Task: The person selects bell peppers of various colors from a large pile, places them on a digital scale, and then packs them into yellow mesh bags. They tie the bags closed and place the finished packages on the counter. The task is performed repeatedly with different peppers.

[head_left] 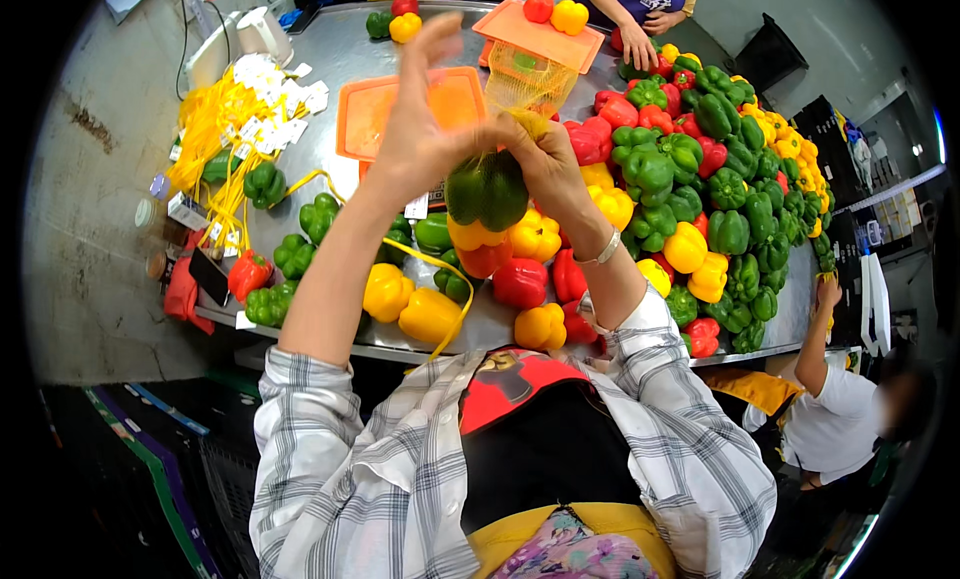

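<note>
Sleeves (320, 419) of plaid cloth lay nearest you, then two yellow peppers (428, 315) on the metal table (345, 44). Over the table, your right hand (548, 164) held the gathered neck of a yellow net bag (530, 77) between closed fingers, a green pepper (487, 189) inside it, while your left hand (425, 139) stood raised and blurred, fingers spread wide; whether its thumb touched the net bag could not be told. Farther off lay orange trays (368, 117) and a pepper heap (730, 189), a co-worker's hand (637, 47) at its far side.
</note>
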A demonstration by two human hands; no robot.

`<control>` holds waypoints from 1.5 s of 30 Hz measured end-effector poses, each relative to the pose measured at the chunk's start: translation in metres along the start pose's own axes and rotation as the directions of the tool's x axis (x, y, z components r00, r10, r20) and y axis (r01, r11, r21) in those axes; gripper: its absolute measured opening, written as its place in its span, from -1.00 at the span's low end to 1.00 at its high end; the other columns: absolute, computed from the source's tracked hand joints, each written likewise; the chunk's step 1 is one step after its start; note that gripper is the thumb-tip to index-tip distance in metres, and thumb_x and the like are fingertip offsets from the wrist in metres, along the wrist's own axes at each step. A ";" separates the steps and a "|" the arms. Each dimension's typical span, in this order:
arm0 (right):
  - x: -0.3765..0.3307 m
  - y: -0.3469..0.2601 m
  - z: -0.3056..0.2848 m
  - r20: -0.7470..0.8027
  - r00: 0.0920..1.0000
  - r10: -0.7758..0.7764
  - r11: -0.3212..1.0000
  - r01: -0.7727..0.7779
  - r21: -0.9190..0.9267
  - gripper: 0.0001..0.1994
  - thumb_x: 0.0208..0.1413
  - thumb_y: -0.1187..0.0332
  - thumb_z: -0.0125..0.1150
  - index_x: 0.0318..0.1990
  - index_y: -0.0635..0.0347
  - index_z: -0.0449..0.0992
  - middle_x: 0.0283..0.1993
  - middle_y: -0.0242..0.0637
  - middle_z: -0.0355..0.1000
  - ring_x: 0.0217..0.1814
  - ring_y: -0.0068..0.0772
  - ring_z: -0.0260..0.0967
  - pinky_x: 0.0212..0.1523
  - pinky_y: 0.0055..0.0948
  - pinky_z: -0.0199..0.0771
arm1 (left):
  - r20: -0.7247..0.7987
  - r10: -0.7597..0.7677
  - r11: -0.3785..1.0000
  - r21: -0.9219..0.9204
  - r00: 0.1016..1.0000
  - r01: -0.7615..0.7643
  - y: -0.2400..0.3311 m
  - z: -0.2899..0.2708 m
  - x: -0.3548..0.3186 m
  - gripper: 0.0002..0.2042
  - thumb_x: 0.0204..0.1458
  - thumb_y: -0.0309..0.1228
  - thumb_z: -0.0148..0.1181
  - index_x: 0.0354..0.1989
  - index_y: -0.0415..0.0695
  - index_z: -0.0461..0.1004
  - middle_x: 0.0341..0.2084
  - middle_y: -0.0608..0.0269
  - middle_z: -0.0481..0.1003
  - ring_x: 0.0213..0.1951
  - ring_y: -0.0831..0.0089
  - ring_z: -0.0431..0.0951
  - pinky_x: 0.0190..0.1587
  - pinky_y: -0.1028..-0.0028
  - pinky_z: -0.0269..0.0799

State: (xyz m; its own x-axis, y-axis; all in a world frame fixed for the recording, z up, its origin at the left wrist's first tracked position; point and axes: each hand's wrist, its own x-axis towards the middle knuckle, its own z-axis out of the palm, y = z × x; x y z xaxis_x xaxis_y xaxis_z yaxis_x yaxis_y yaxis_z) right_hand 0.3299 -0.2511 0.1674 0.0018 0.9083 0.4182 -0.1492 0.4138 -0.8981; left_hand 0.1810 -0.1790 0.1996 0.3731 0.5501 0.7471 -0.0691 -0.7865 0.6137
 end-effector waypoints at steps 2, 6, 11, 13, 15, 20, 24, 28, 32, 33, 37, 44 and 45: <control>0.005 -0.002 -0.002 -0.009 1.000 -0.004 1.000 0.004 0.008 -0.63 0.40 0.18 -0.04 -0.30 0.33 0.48 -0.34 -0.35 0.50 -0.29 -0.58 0.44 -0.21 -0.56 0.46 | 0.280 -0.330 0.874 -0.270 0.902 0.404 -0.003 0.010 -0.027 0.20 -0.25 -0.39 0.58 0.47 -0.04 -0.31 0.09 0.10 0.36 0.11 0.26 0.41 0.24 0.22 0.29; 0.021 -0.007 0.003 0.001 0.998 -0.065 0.997 0.065 0.033 -0.65 0.41 0.18 -0.06 -0.33 0.27 0.43 -0.43 -0.39 0.39 -0.40 -0.62 0.34 -0.30 -0.62 0.38 | 0.303 -0.390 0.838 -0.274 0.869 0.472 0.007 0.023 -0.028 0.24 -0.30 -0.57 0.55 0.47 -0.14 -0.36 0.04 0.10 0.37 0.11 0.32 0.40 0.18 0.35 0.35; 0.041 -0.014 0.006 -0.041 0.998 0.055 0.899 -0.032 0.437 -0.70 0.40 0.14 -0.04 -0.28 0.19 0.35 -0.57 -0.54 0.10 -0.58 -0.69 0.06 -0.56 -0.63 0.11 | 0.547 -0.466 0.688 -0.271 0.696 0.673 -0.015 0.013 -0.015 -0.26 -0.16 -0.50 0.48 0.24 -0.29 0.23 -0.12 0.17 0.50 -0.04 0.42 0.51 0.06 0.40 0.44; 0.049 -0.018 0.002 -0.034 0.995 0.092 0.849 -0.061 0.525 -0.71 0.39 0.12 -0.02 -0.27 0.15 0.33 -0.59 -0.57 0.01 -0.63 -0.71 -0.06 -0.64 -0.63 -0.04 | 0.613 -0.490 0.630 -0.242 0.620 0.738 -0.012 0.010 -0.008 -0.49 -0.07 -0.49 0.42 0.09 -0.31 0.39 -0.16 0.20 0.54 -0.08 0.45 0.54 0.02 0.41 0.47; 0.060 -0.023 0.000 -0.080 0.990 0.115 0.851 -0.056 0.521 -0.71 0.37 0.09 -0.01 -0.26 0.12 0.31 -0.61 -0.59 -0.04 -0.67 -0.72 -0.16 -0.69 -0.63 -0.19 | 0.608 -0.524 0.594 -0.242 0.597 0.768 -0.009 0.011 -0.005 -0.70 0.05 -0.51 0.33 -0.05 -0.30 0.47 -0.17 0.22 0.57 -0.09 0.46 0.56 0.00 0.42 0.50; 0.084 -0.031 0.005 -0.103 0.992 0.072 0.935 -0.031 0.353 -0.74 0.39 0.10 -0.05 -0.28 0.04 0.32 -0.64 -0.62 -0.09 -0.70 -0.74 -0.25 -0.72 -0.62 -0.27 | 0.584 -0.547 0.534 -0.308 0.600 0.787 -0.001 0.018 -0.005 -0.78 0.22 -0.39 0.14 -0.09 -0.29 0.48 -0.22 0.25 0.56 -0.16 0.57 0.54 -0.10 0.52 0.46; 0.090 -0.015 -0.022 -0.116 0.972 0.204 0.791 -0.094 0.605 -0.78 0.37 0.13 0.01 -0.26 0.04 0.33 -0.67 -0.61 -0.07 -0.73 -0.70 -0.23 -0.74 -0.61 -0.24 | 0.508 -0.520 0.590 -0.368 0.687 0.718 -0.020 0.020 -0.016 -0.74 0.32 -0.32 -0.01 -0.29 -0.27 0.47 -0.35 0.28 0.52 -0.29 0.57 0.48 -0.21 0.51 0.39; 0.100 -0.019 -0.060 -0.221 0.956 0.192 0.708 0.021 0.706 -0.83 0.36 0.22 0.00 -0.25 0.07 0.35 -0.66 -0.60 -0.05 -0.73 -0.73 -0.21 -0.74 -0.61 -0.21 | 0.261 -0.396 0.873 -0.191 0.880 0.450 -0.038 0.031 -0.029 -0.69 0.34 -0.33 -0.10 -0.38 -0.30 0.41 -0.47 0.18 0.44 -0.37 0.36 0.43 -0.24 0.40 0.35; 0.072 -0.102 -0.051 -0.239 0.906 -0.348 0.937 0.347 -0.048 -0.84 0.32 0.39 0.01 -0.04 0.23 0.43 -0.47 -0.48 0.34 -0.67 -0.79 -0.01 -0.70 -0.63 0.05 | 0.208 -0.397 0.903 -0.084 0.894 0.420 -0.032 0.029 -0.030 -0.71 0.33 -0.35 -0.11 -0.35 -0.32 0.41 -0.48 0.08 0.42 -0.36 0.20 0.43 -0.21 0.35 0.35; 0.062 -0.100 -0.044 0.065 0.861 -0.505 0.786 0.489 -0.379 -0.79 0.26 0.44 0.03 0.02 0.26 0.40 -0.34 -0.42 0.41 -0.62 -0.69 0.13 -0.65 -0.59 0.15 | 0.211 -0.396 0.905 -0.074 0.894 0.419 -0.031 0.032 -0.030 -0.71 0.32 -0.35 -0.10 -0.34 -0.32 0.42 -0.47 0.07 0.42 -0.36 0.18 0.42 -0.21 0.35 0.35; 0.029 -0.070 -0.031 0.559 0.829 0.004 0.214 0.545 -0.811 -0.68 0.07 0.54 0.10 0.01 0.30 0.38 -0.12 -0.25 0.46 -0.38 -0.25 0.44 -0.48 -0.36 0.40 | 0.253 -0.443 0.866 -0.127 0.860 0.484 -0.022 0.043 -0.027 -0.74 0.32 -0.35 -0.09 -0.29 -0.31 0.42 -0.46 0.17 0.44 -0.34 0.31 0.46 -0.21 0.39 0.36; -0.001 -0.063 -0.066 0.418 0.907 0.053 0.357 0.374 -0.856 -0.90 0.08 0.49 0.12 -0.25 0.25 0.37 -0.31 -0.14 0.42 -0.23 0.05 0.45 -0.33 -0.15 0.45 | 0.759 -0.558 0.431 -0.081 0.336 0.898 -0.020 0.007 0.007 -0.81 0.27 -0.34 0.08 -0.09 -0.20 0.46 -0.23 0.38 0.52 -0.19 0.66 0.49 -0.07 0.58 0.41; -0.004 -0.060 -0.065 0.390 0.920 0.026 0.416 0.345 -0.842 -0.92 0.13 0.46 0.11 -0.27 0.26 0.38 -0.39 -0.18 0.39 -0.29 -0.01 0.45 -0.36 -0.18 0.44 | 0.771 -0.543 0.455 -0.063 0.333 0.888 -0.020 0.006 0.011 -0.83 0.26 -0.36 0.09 -0.11 -0.19 0.47 -0.22 0.37 0.53 -0.18 0.65 0.50 -0.07 0.56 0.42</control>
State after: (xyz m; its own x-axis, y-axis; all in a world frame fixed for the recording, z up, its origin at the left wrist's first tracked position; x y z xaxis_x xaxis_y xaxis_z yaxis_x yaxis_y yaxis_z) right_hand 0.4036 -0.2760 0.2111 -0.3883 0.8231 0.4145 0.7707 0.5366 -0.3436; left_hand 0.1923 -0.1585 0.1937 0.8752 0.3934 -0.2815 0.2415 0.1488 0.9589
